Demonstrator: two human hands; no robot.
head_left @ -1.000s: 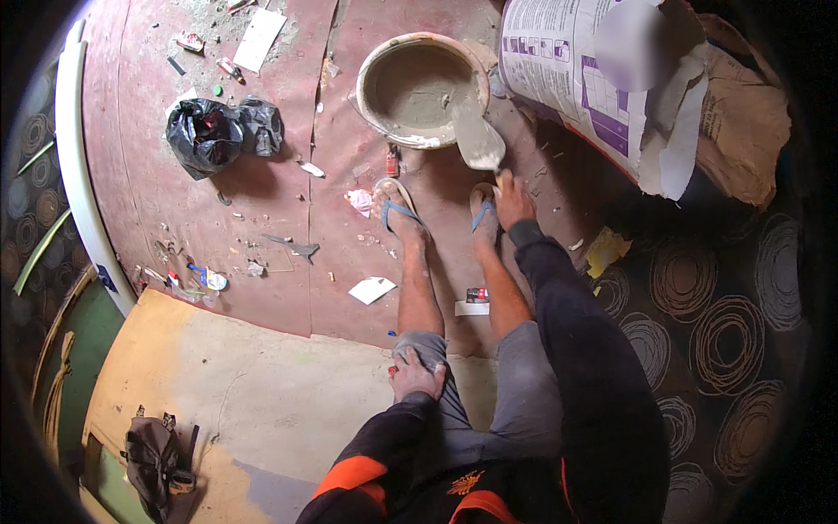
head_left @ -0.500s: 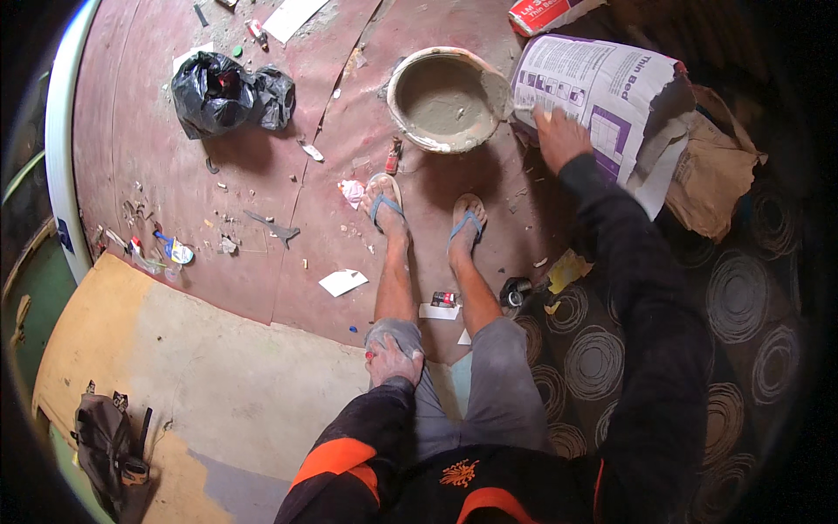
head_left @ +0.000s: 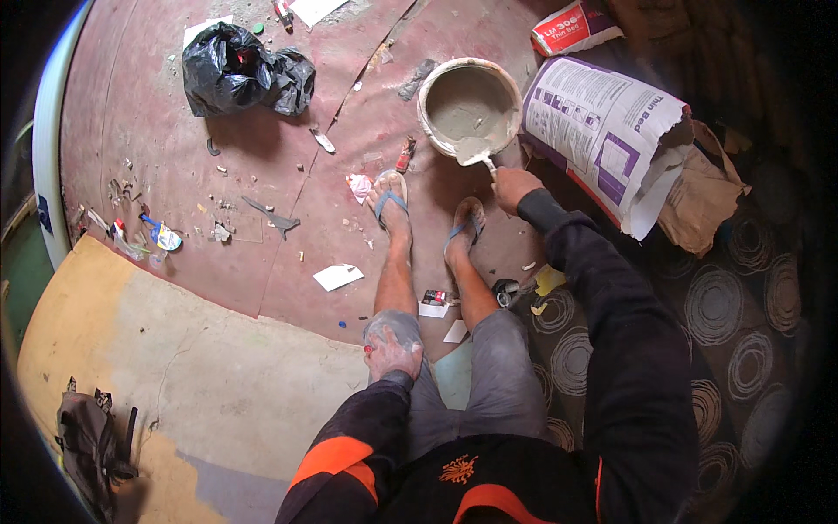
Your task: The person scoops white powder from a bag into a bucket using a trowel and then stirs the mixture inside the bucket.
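Note:
A round bucket (head_left: 422,112) with a smeared rim stands ahead of my feet and holds wet grey mortar (head_left: 467,98). My right hand (head_left: 515,189) is closed round the handle of a trowel (head_left: 478,157) at the bucket's near right rim. The trowel's blade is coated with mortar and reaches over the rim; its exact shape is hard to make out. My left hand (head_left: 392,353), dusty and with something red on a finger, lies with its fingers spread over my left knee (head_left: 397,325).
Right of the bucket lies a torn white and purple paper bag (head_left: 602,131), with a red and white packet (head_left: 576,31) behind it. A black plastic bag (head_left: 229,74) sits at far left. Litter dots the reddish floor sheet (head_left: 201,162). A dark backpack (head_left: 92,445) lies at near left.
My right hand has moved nearer and to the left, from the bucket's right side to its near right rim, bringing the trowel along. My left hand stays on the knee. The view has shifted slightly.

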